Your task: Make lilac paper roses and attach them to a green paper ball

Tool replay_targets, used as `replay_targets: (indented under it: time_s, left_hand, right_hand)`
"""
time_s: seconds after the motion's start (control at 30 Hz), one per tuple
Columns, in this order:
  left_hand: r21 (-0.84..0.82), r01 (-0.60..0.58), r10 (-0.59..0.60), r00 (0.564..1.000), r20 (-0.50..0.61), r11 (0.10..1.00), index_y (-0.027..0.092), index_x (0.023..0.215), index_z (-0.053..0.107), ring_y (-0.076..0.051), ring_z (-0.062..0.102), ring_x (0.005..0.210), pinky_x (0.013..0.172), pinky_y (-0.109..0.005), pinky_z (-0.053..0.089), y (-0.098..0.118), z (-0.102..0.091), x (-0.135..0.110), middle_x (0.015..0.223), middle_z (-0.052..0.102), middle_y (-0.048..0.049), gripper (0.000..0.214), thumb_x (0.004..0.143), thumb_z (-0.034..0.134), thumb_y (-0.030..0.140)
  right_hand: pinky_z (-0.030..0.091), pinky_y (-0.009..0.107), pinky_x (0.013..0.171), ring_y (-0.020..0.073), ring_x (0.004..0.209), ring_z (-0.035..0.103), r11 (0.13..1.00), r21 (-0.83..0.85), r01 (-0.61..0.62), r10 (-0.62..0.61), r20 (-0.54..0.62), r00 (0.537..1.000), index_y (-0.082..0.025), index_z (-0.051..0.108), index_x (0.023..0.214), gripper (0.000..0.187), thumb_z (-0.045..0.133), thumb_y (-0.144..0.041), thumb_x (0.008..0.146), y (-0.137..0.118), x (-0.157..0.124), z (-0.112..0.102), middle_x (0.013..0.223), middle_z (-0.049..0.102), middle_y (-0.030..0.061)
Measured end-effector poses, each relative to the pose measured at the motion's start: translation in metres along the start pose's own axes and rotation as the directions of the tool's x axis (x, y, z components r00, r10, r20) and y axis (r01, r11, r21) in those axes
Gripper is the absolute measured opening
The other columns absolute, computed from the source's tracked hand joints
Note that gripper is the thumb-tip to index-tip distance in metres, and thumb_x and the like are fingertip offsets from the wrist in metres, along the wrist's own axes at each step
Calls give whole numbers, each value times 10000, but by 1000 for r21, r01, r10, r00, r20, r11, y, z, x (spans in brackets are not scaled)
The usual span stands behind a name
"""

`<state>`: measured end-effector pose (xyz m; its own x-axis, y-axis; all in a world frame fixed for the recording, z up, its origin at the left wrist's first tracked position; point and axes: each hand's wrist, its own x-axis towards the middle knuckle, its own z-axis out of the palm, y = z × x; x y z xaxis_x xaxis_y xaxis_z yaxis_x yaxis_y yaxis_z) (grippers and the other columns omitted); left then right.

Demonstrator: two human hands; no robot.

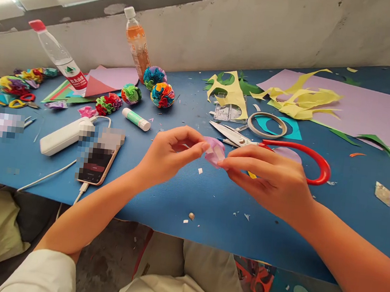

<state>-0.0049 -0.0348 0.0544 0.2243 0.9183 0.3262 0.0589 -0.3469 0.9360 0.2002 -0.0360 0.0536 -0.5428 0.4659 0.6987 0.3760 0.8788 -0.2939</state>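
My left hand and my right hand meet above the blue table, both pinching one small folded piece of lilac paper between fingertips. The left thumb and forefinger close on its left edge, the right fingers on its right edge. Red-handled scissors lie just behind my right hand, blades pointing left. A roll of tape rests on a teal paper ring behind them.
A phone on a cable, a white power bank and a glue stick lie to the left. Several coloured paper balls, two bottles, yellow paper scraps and a lilac sheet are further back.
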Motion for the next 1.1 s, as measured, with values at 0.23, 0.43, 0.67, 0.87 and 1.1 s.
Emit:
replay_targets:
  time_s: [0.23, 0.43, 0.67, 0.87, 1.1]
  left_hand:
    - [-13, 62, -63, 993, -97, 998, 147, 778, 656, -57, 587, 550, 555, -173, 515, 5, -8, 4, 666, 662, 7, 250, 784, 669, 396]
    - [207, 150, -169, 982, 78, 967, 152, 839, 721, -99, 621, 673, 583, -194, 553, 9, -21, 7, 774, 704, -27, 202, 750, 698, 331]
    - [304, 152, -143, 988, -51, 941, 166, 889, 693, -119, 630, 739, 549, -173, 515, 2, -15, 4, 824, 685, -37, 165, 799, 630, 290]
    - [63, 161, -164, 985, 50, 985, 150, 868, 633, -119, 644, 733, 550, -178, 535, 0, -2, 1, 865, 695, -30, 328, 676, 767, 381]
    - [45, 109, -111, 993, 43, 993, 134, 846, 694, -118, 638, 727, 535, -168, 553, -3, 0, 1, 816, 689, -41, 241, 749, 703, 355]
  right_hand:
    - [510, 208, 603, 102, 734, 657, 999, 0, -33, 33, -3, 999, -288, 658, 892, 188, 570, -126, 855, -2, 0, -1, 856, 703, -4]
    - [532, 222, 650, 116, 742, 674, 996, -78, -54, 50, -48, 998, -260, 656, 887, 153, 582, -129, 854, -1, -1, 1, 837, 723, -8]
    - [555, 253, 665, 148, 765, 692, 974, -196, -112, 107, -37, 994, -272, 677, 871, 151, 560, -177, 873, 0, -1, 2, 867, 738, -3]
    - [557, 231, 671, 131, 761, 691, 982, -183, -52, 49, -21, 999, -263, 676, 880, 149, 561, -169, 865, -1, 0, 3, 905, 739, 4]
    - [556, 256, 681, 137, 763, 671, 984, -43, -174, 172, -31, 985, -241, 639, 919, 137, 541, -172, 853, -6, -1, 5, 887, 718, 8]
